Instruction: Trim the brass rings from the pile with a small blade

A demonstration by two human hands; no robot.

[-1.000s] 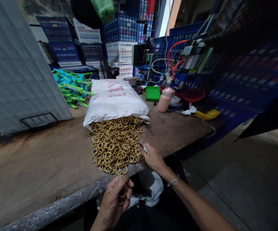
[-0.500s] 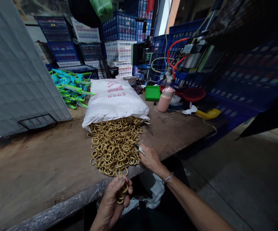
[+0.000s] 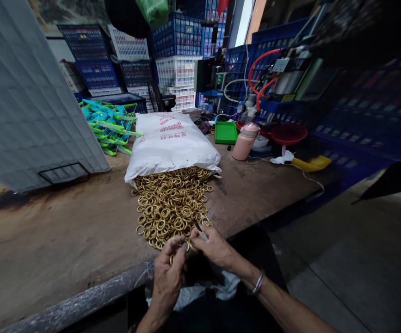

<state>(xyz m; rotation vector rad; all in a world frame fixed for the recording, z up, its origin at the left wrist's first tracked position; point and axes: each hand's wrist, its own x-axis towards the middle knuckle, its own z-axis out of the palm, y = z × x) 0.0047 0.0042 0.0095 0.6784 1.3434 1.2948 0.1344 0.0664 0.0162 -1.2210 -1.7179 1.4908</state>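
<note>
The left hand [image 3: 169,268] is held near, fingers [image 3: 167,249] curled; the right hand [image 3: 214,246] is held just beside it, its forearm [image 3: 280,296] slanted from the near right.

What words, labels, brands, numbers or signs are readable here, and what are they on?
None reads with certainty.
White sack: red print in several lines, too small and blurred to quote, plus a square code.
Blue crate at upper left: a small yellowish tag, unreadable.
Green bag: too dark to tell.
Gold rings: no marks I can make out.
</note>
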